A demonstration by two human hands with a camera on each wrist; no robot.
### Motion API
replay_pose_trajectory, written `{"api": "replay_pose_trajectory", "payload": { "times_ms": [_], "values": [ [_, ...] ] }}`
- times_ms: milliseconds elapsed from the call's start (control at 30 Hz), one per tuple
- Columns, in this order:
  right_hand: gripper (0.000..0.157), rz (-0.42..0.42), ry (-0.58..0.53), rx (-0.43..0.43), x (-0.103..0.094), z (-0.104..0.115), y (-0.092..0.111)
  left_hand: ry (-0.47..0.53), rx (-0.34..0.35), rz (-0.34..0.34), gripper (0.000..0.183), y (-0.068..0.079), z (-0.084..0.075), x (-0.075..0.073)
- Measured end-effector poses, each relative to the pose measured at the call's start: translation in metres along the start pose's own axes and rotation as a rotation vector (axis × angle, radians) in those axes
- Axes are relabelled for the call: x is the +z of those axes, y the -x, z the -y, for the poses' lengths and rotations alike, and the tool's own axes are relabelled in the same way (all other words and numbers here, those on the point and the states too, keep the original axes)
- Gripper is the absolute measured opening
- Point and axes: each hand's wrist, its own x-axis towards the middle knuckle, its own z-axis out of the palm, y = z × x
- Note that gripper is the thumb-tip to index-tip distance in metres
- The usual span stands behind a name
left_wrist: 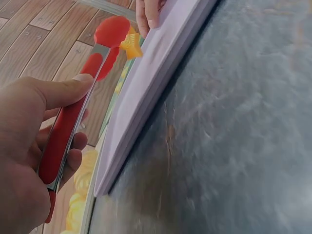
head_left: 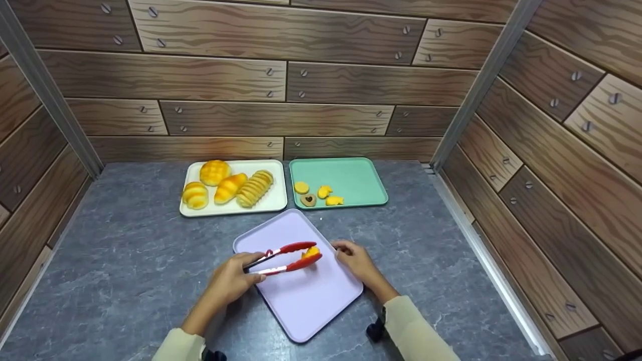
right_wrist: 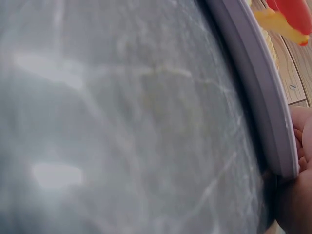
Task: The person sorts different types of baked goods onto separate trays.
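Note:
My left hand grips a pair of red-and-metal tongs, thumb along one arm and fingers round the other. Between the red tips the tongs pinch a small yellow fish-shaped piece, held above a lavender tray. The tray lies at a slant on the table between both hands. At its right edge, my right hand holds the rim with curled fingers. In the right wrist view, the tray's outer wall hides part of those fingers.
Behind stands a white tray with several breads, among them a croissant-like roll. Beside it, a green tray holds a round yellow biscuit, a heart-marked biscuit and two yellow fish-shaped pieces. Wood-patterned walls enclose the grey table.

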Motion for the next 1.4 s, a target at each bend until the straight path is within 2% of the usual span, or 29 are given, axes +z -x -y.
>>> {"api": "replay_pose_trajectory", "payload": {
  "times_ms": [300, 467, 600, 800, 1033, 1167, 1267, 1400],
  "values": [
    [0.024, 0.002, -0.007, -0.004, 0.000, -0.001, -0.001, -0.004, 0.022, -0.018, 0.049, -0.026, -0.009, 0.010],
    [0.025, 0.008, 0.003, 0.007, 0.000, 0.000, -0.001, -0.004, 0.079, -0.049, 0.049, -0.043, -0.014, 0.018],
    [0.025, 0.013, -0.005, 0.031, -0.001, 0.001, -0.001, 0.015, 0.102, -0.055, 0.050, -0.058, -0.020, 0.029],
    [0.024, 0.011, -0.023, 0.052, 0.000, 0.000, -0.001, 0.017, 0.079, -0.065, 0.051, -0.080, -0.031, 0.047],
    [0.025, 0.001, -0.047, 0.000, 0.000, -0.002, 0.000, -0.012, 0.072, -0.065, 0.052, -0.107, -0.050, 0.068],
    [0.024, 0.008, -0.037, 0.016, 0.000, -0.001, 0.000, -0.024, 0.090, -0.075, 0.050, -0.120, -0.059, 0.080],
    [0.024, 0.017, -0.041, 0.025, 0.000, -0.001, 0.000, -0.058, 0.101, -0.088, 0.051, -0.128, -0.064, 0.089],
    [0.025, 0.011, -0.054, -0.015, 0.001, -0.002, 0.000, -0.065, 0.089, -0.108, 0.053, -0.138, -0.067, 0.100]
  ]
}}
